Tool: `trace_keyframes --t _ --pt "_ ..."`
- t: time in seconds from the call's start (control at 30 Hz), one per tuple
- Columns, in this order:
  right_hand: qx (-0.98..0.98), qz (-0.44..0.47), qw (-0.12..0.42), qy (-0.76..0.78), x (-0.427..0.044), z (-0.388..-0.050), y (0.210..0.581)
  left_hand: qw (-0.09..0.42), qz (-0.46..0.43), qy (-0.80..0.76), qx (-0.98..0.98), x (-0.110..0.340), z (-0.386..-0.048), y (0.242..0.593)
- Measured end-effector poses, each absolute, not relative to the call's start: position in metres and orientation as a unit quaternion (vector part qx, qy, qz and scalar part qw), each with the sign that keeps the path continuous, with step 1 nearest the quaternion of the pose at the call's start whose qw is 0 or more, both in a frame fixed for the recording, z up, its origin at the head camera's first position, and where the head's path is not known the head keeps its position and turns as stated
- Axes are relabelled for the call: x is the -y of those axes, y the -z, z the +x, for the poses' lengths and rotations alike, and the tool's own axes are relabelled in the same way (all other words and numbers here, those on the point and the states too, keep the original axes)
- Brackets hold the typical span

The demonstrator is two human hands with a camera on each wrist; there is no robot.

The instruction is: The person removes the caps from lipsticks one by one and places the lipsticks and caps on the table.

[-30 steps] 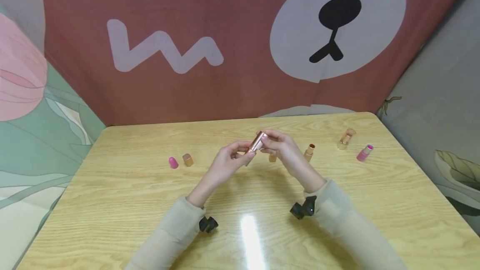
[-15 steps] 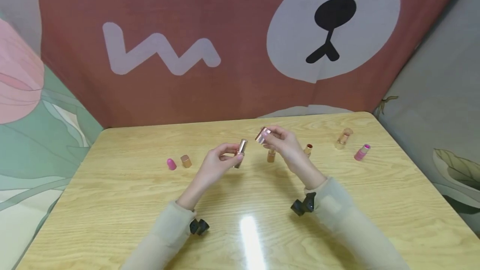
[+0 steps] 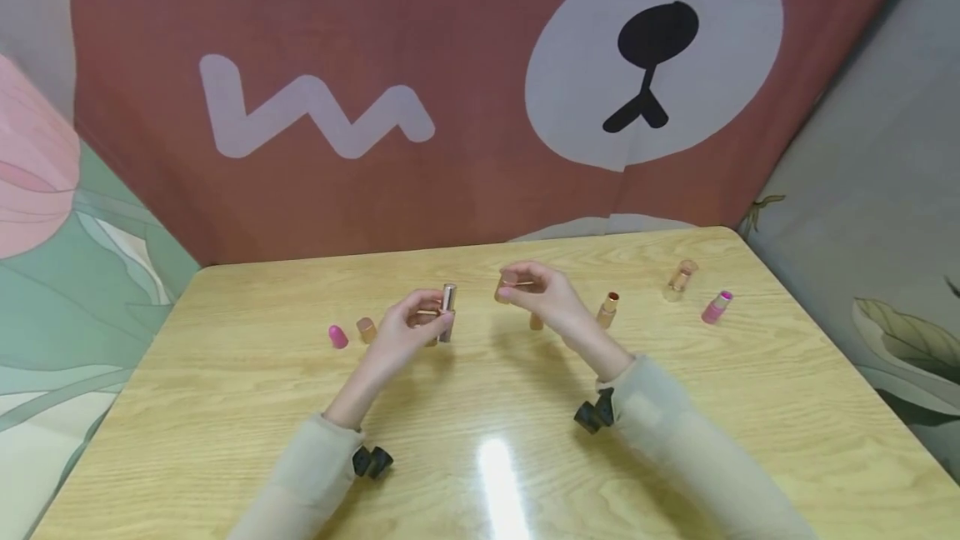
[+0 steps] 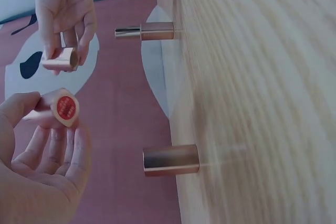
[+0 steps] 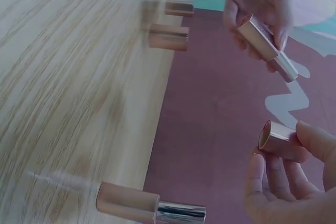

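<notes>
My left hand (image 3: 401, 336) pinches a rose-gold lipstick tube (image 3: 447, 300) nearly upright above the table. Its silvery upper part points up, and a red label (image 4: 66, 107) shows on its base in the left wrist view. To the right, my right hand (image 3: 546, 297) holds a rose-gold lipstick cap (image 5: 282, 141) between thumb and fingers, its hollow end visible in the right wrist view. Tube and cap are apart. Another cap (image 4: 170, 160) stands on the table, partly hidden behind my left hand in the head view. Below my right hand stands an uncapped lipstick tube (image 5: 131, 203), partly covered.
On the left of the wooden table (image 3: 225, 407) stand a pink cap (image 3: 338, 337) and a gold cap (image 3: 366, 330). Towards the right are a gold lipstick tube (image 3: 608, 309), a clear-and-gold one (image 3: 681, 280) and a pink one (image 3: 717, 307). A printed cloth (image 3: 337, 198) hangs behind.
A second ago both hands were together on the lipstick. The cap has come off the tube; my left hand has moved left with the tube, while my right hand keeps the cap.
</notes>
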State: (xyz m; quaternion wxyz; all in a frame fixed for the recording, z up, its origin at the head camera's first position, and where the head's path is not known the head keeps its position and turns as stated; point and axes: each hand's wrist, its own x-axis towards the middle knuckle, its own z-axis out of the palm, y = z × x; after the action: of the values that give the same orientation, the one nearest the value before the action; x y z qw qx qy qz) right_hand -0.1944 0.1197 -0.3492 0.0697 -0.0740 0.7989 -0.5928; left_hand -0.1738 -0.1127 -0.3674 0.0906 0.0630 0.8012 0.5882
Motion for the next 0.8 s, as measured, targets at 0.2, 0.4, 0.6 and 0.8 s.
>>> trace_keyframes --t 0.2,0.4,0.6,0.8 --pt "-0.805 -0.102 0.049 0.583 -0.117 -0.197 0.351 0.076 0.07 -0.578 -0.81 0.119 -0.176 0.363" --pt "-0.816 -0.12 0.048 0.563 -0.112 -0.202 0.355 0.073 0.059 -0.558 -0.824 0.13 -0.179 0.36" --pt "-0.823 -0.123 0.066 0.551 -0.106 -0.202 0.361 0.077 0.058 -0.565 -0.82 0.139 -0.178 0.362" --pt "-0.825 -0.127 0.079 0.544 -0.102 -0.199 0.365 0.082 0.045 -0.56 -0.823 0.148 -0.178 0.362"
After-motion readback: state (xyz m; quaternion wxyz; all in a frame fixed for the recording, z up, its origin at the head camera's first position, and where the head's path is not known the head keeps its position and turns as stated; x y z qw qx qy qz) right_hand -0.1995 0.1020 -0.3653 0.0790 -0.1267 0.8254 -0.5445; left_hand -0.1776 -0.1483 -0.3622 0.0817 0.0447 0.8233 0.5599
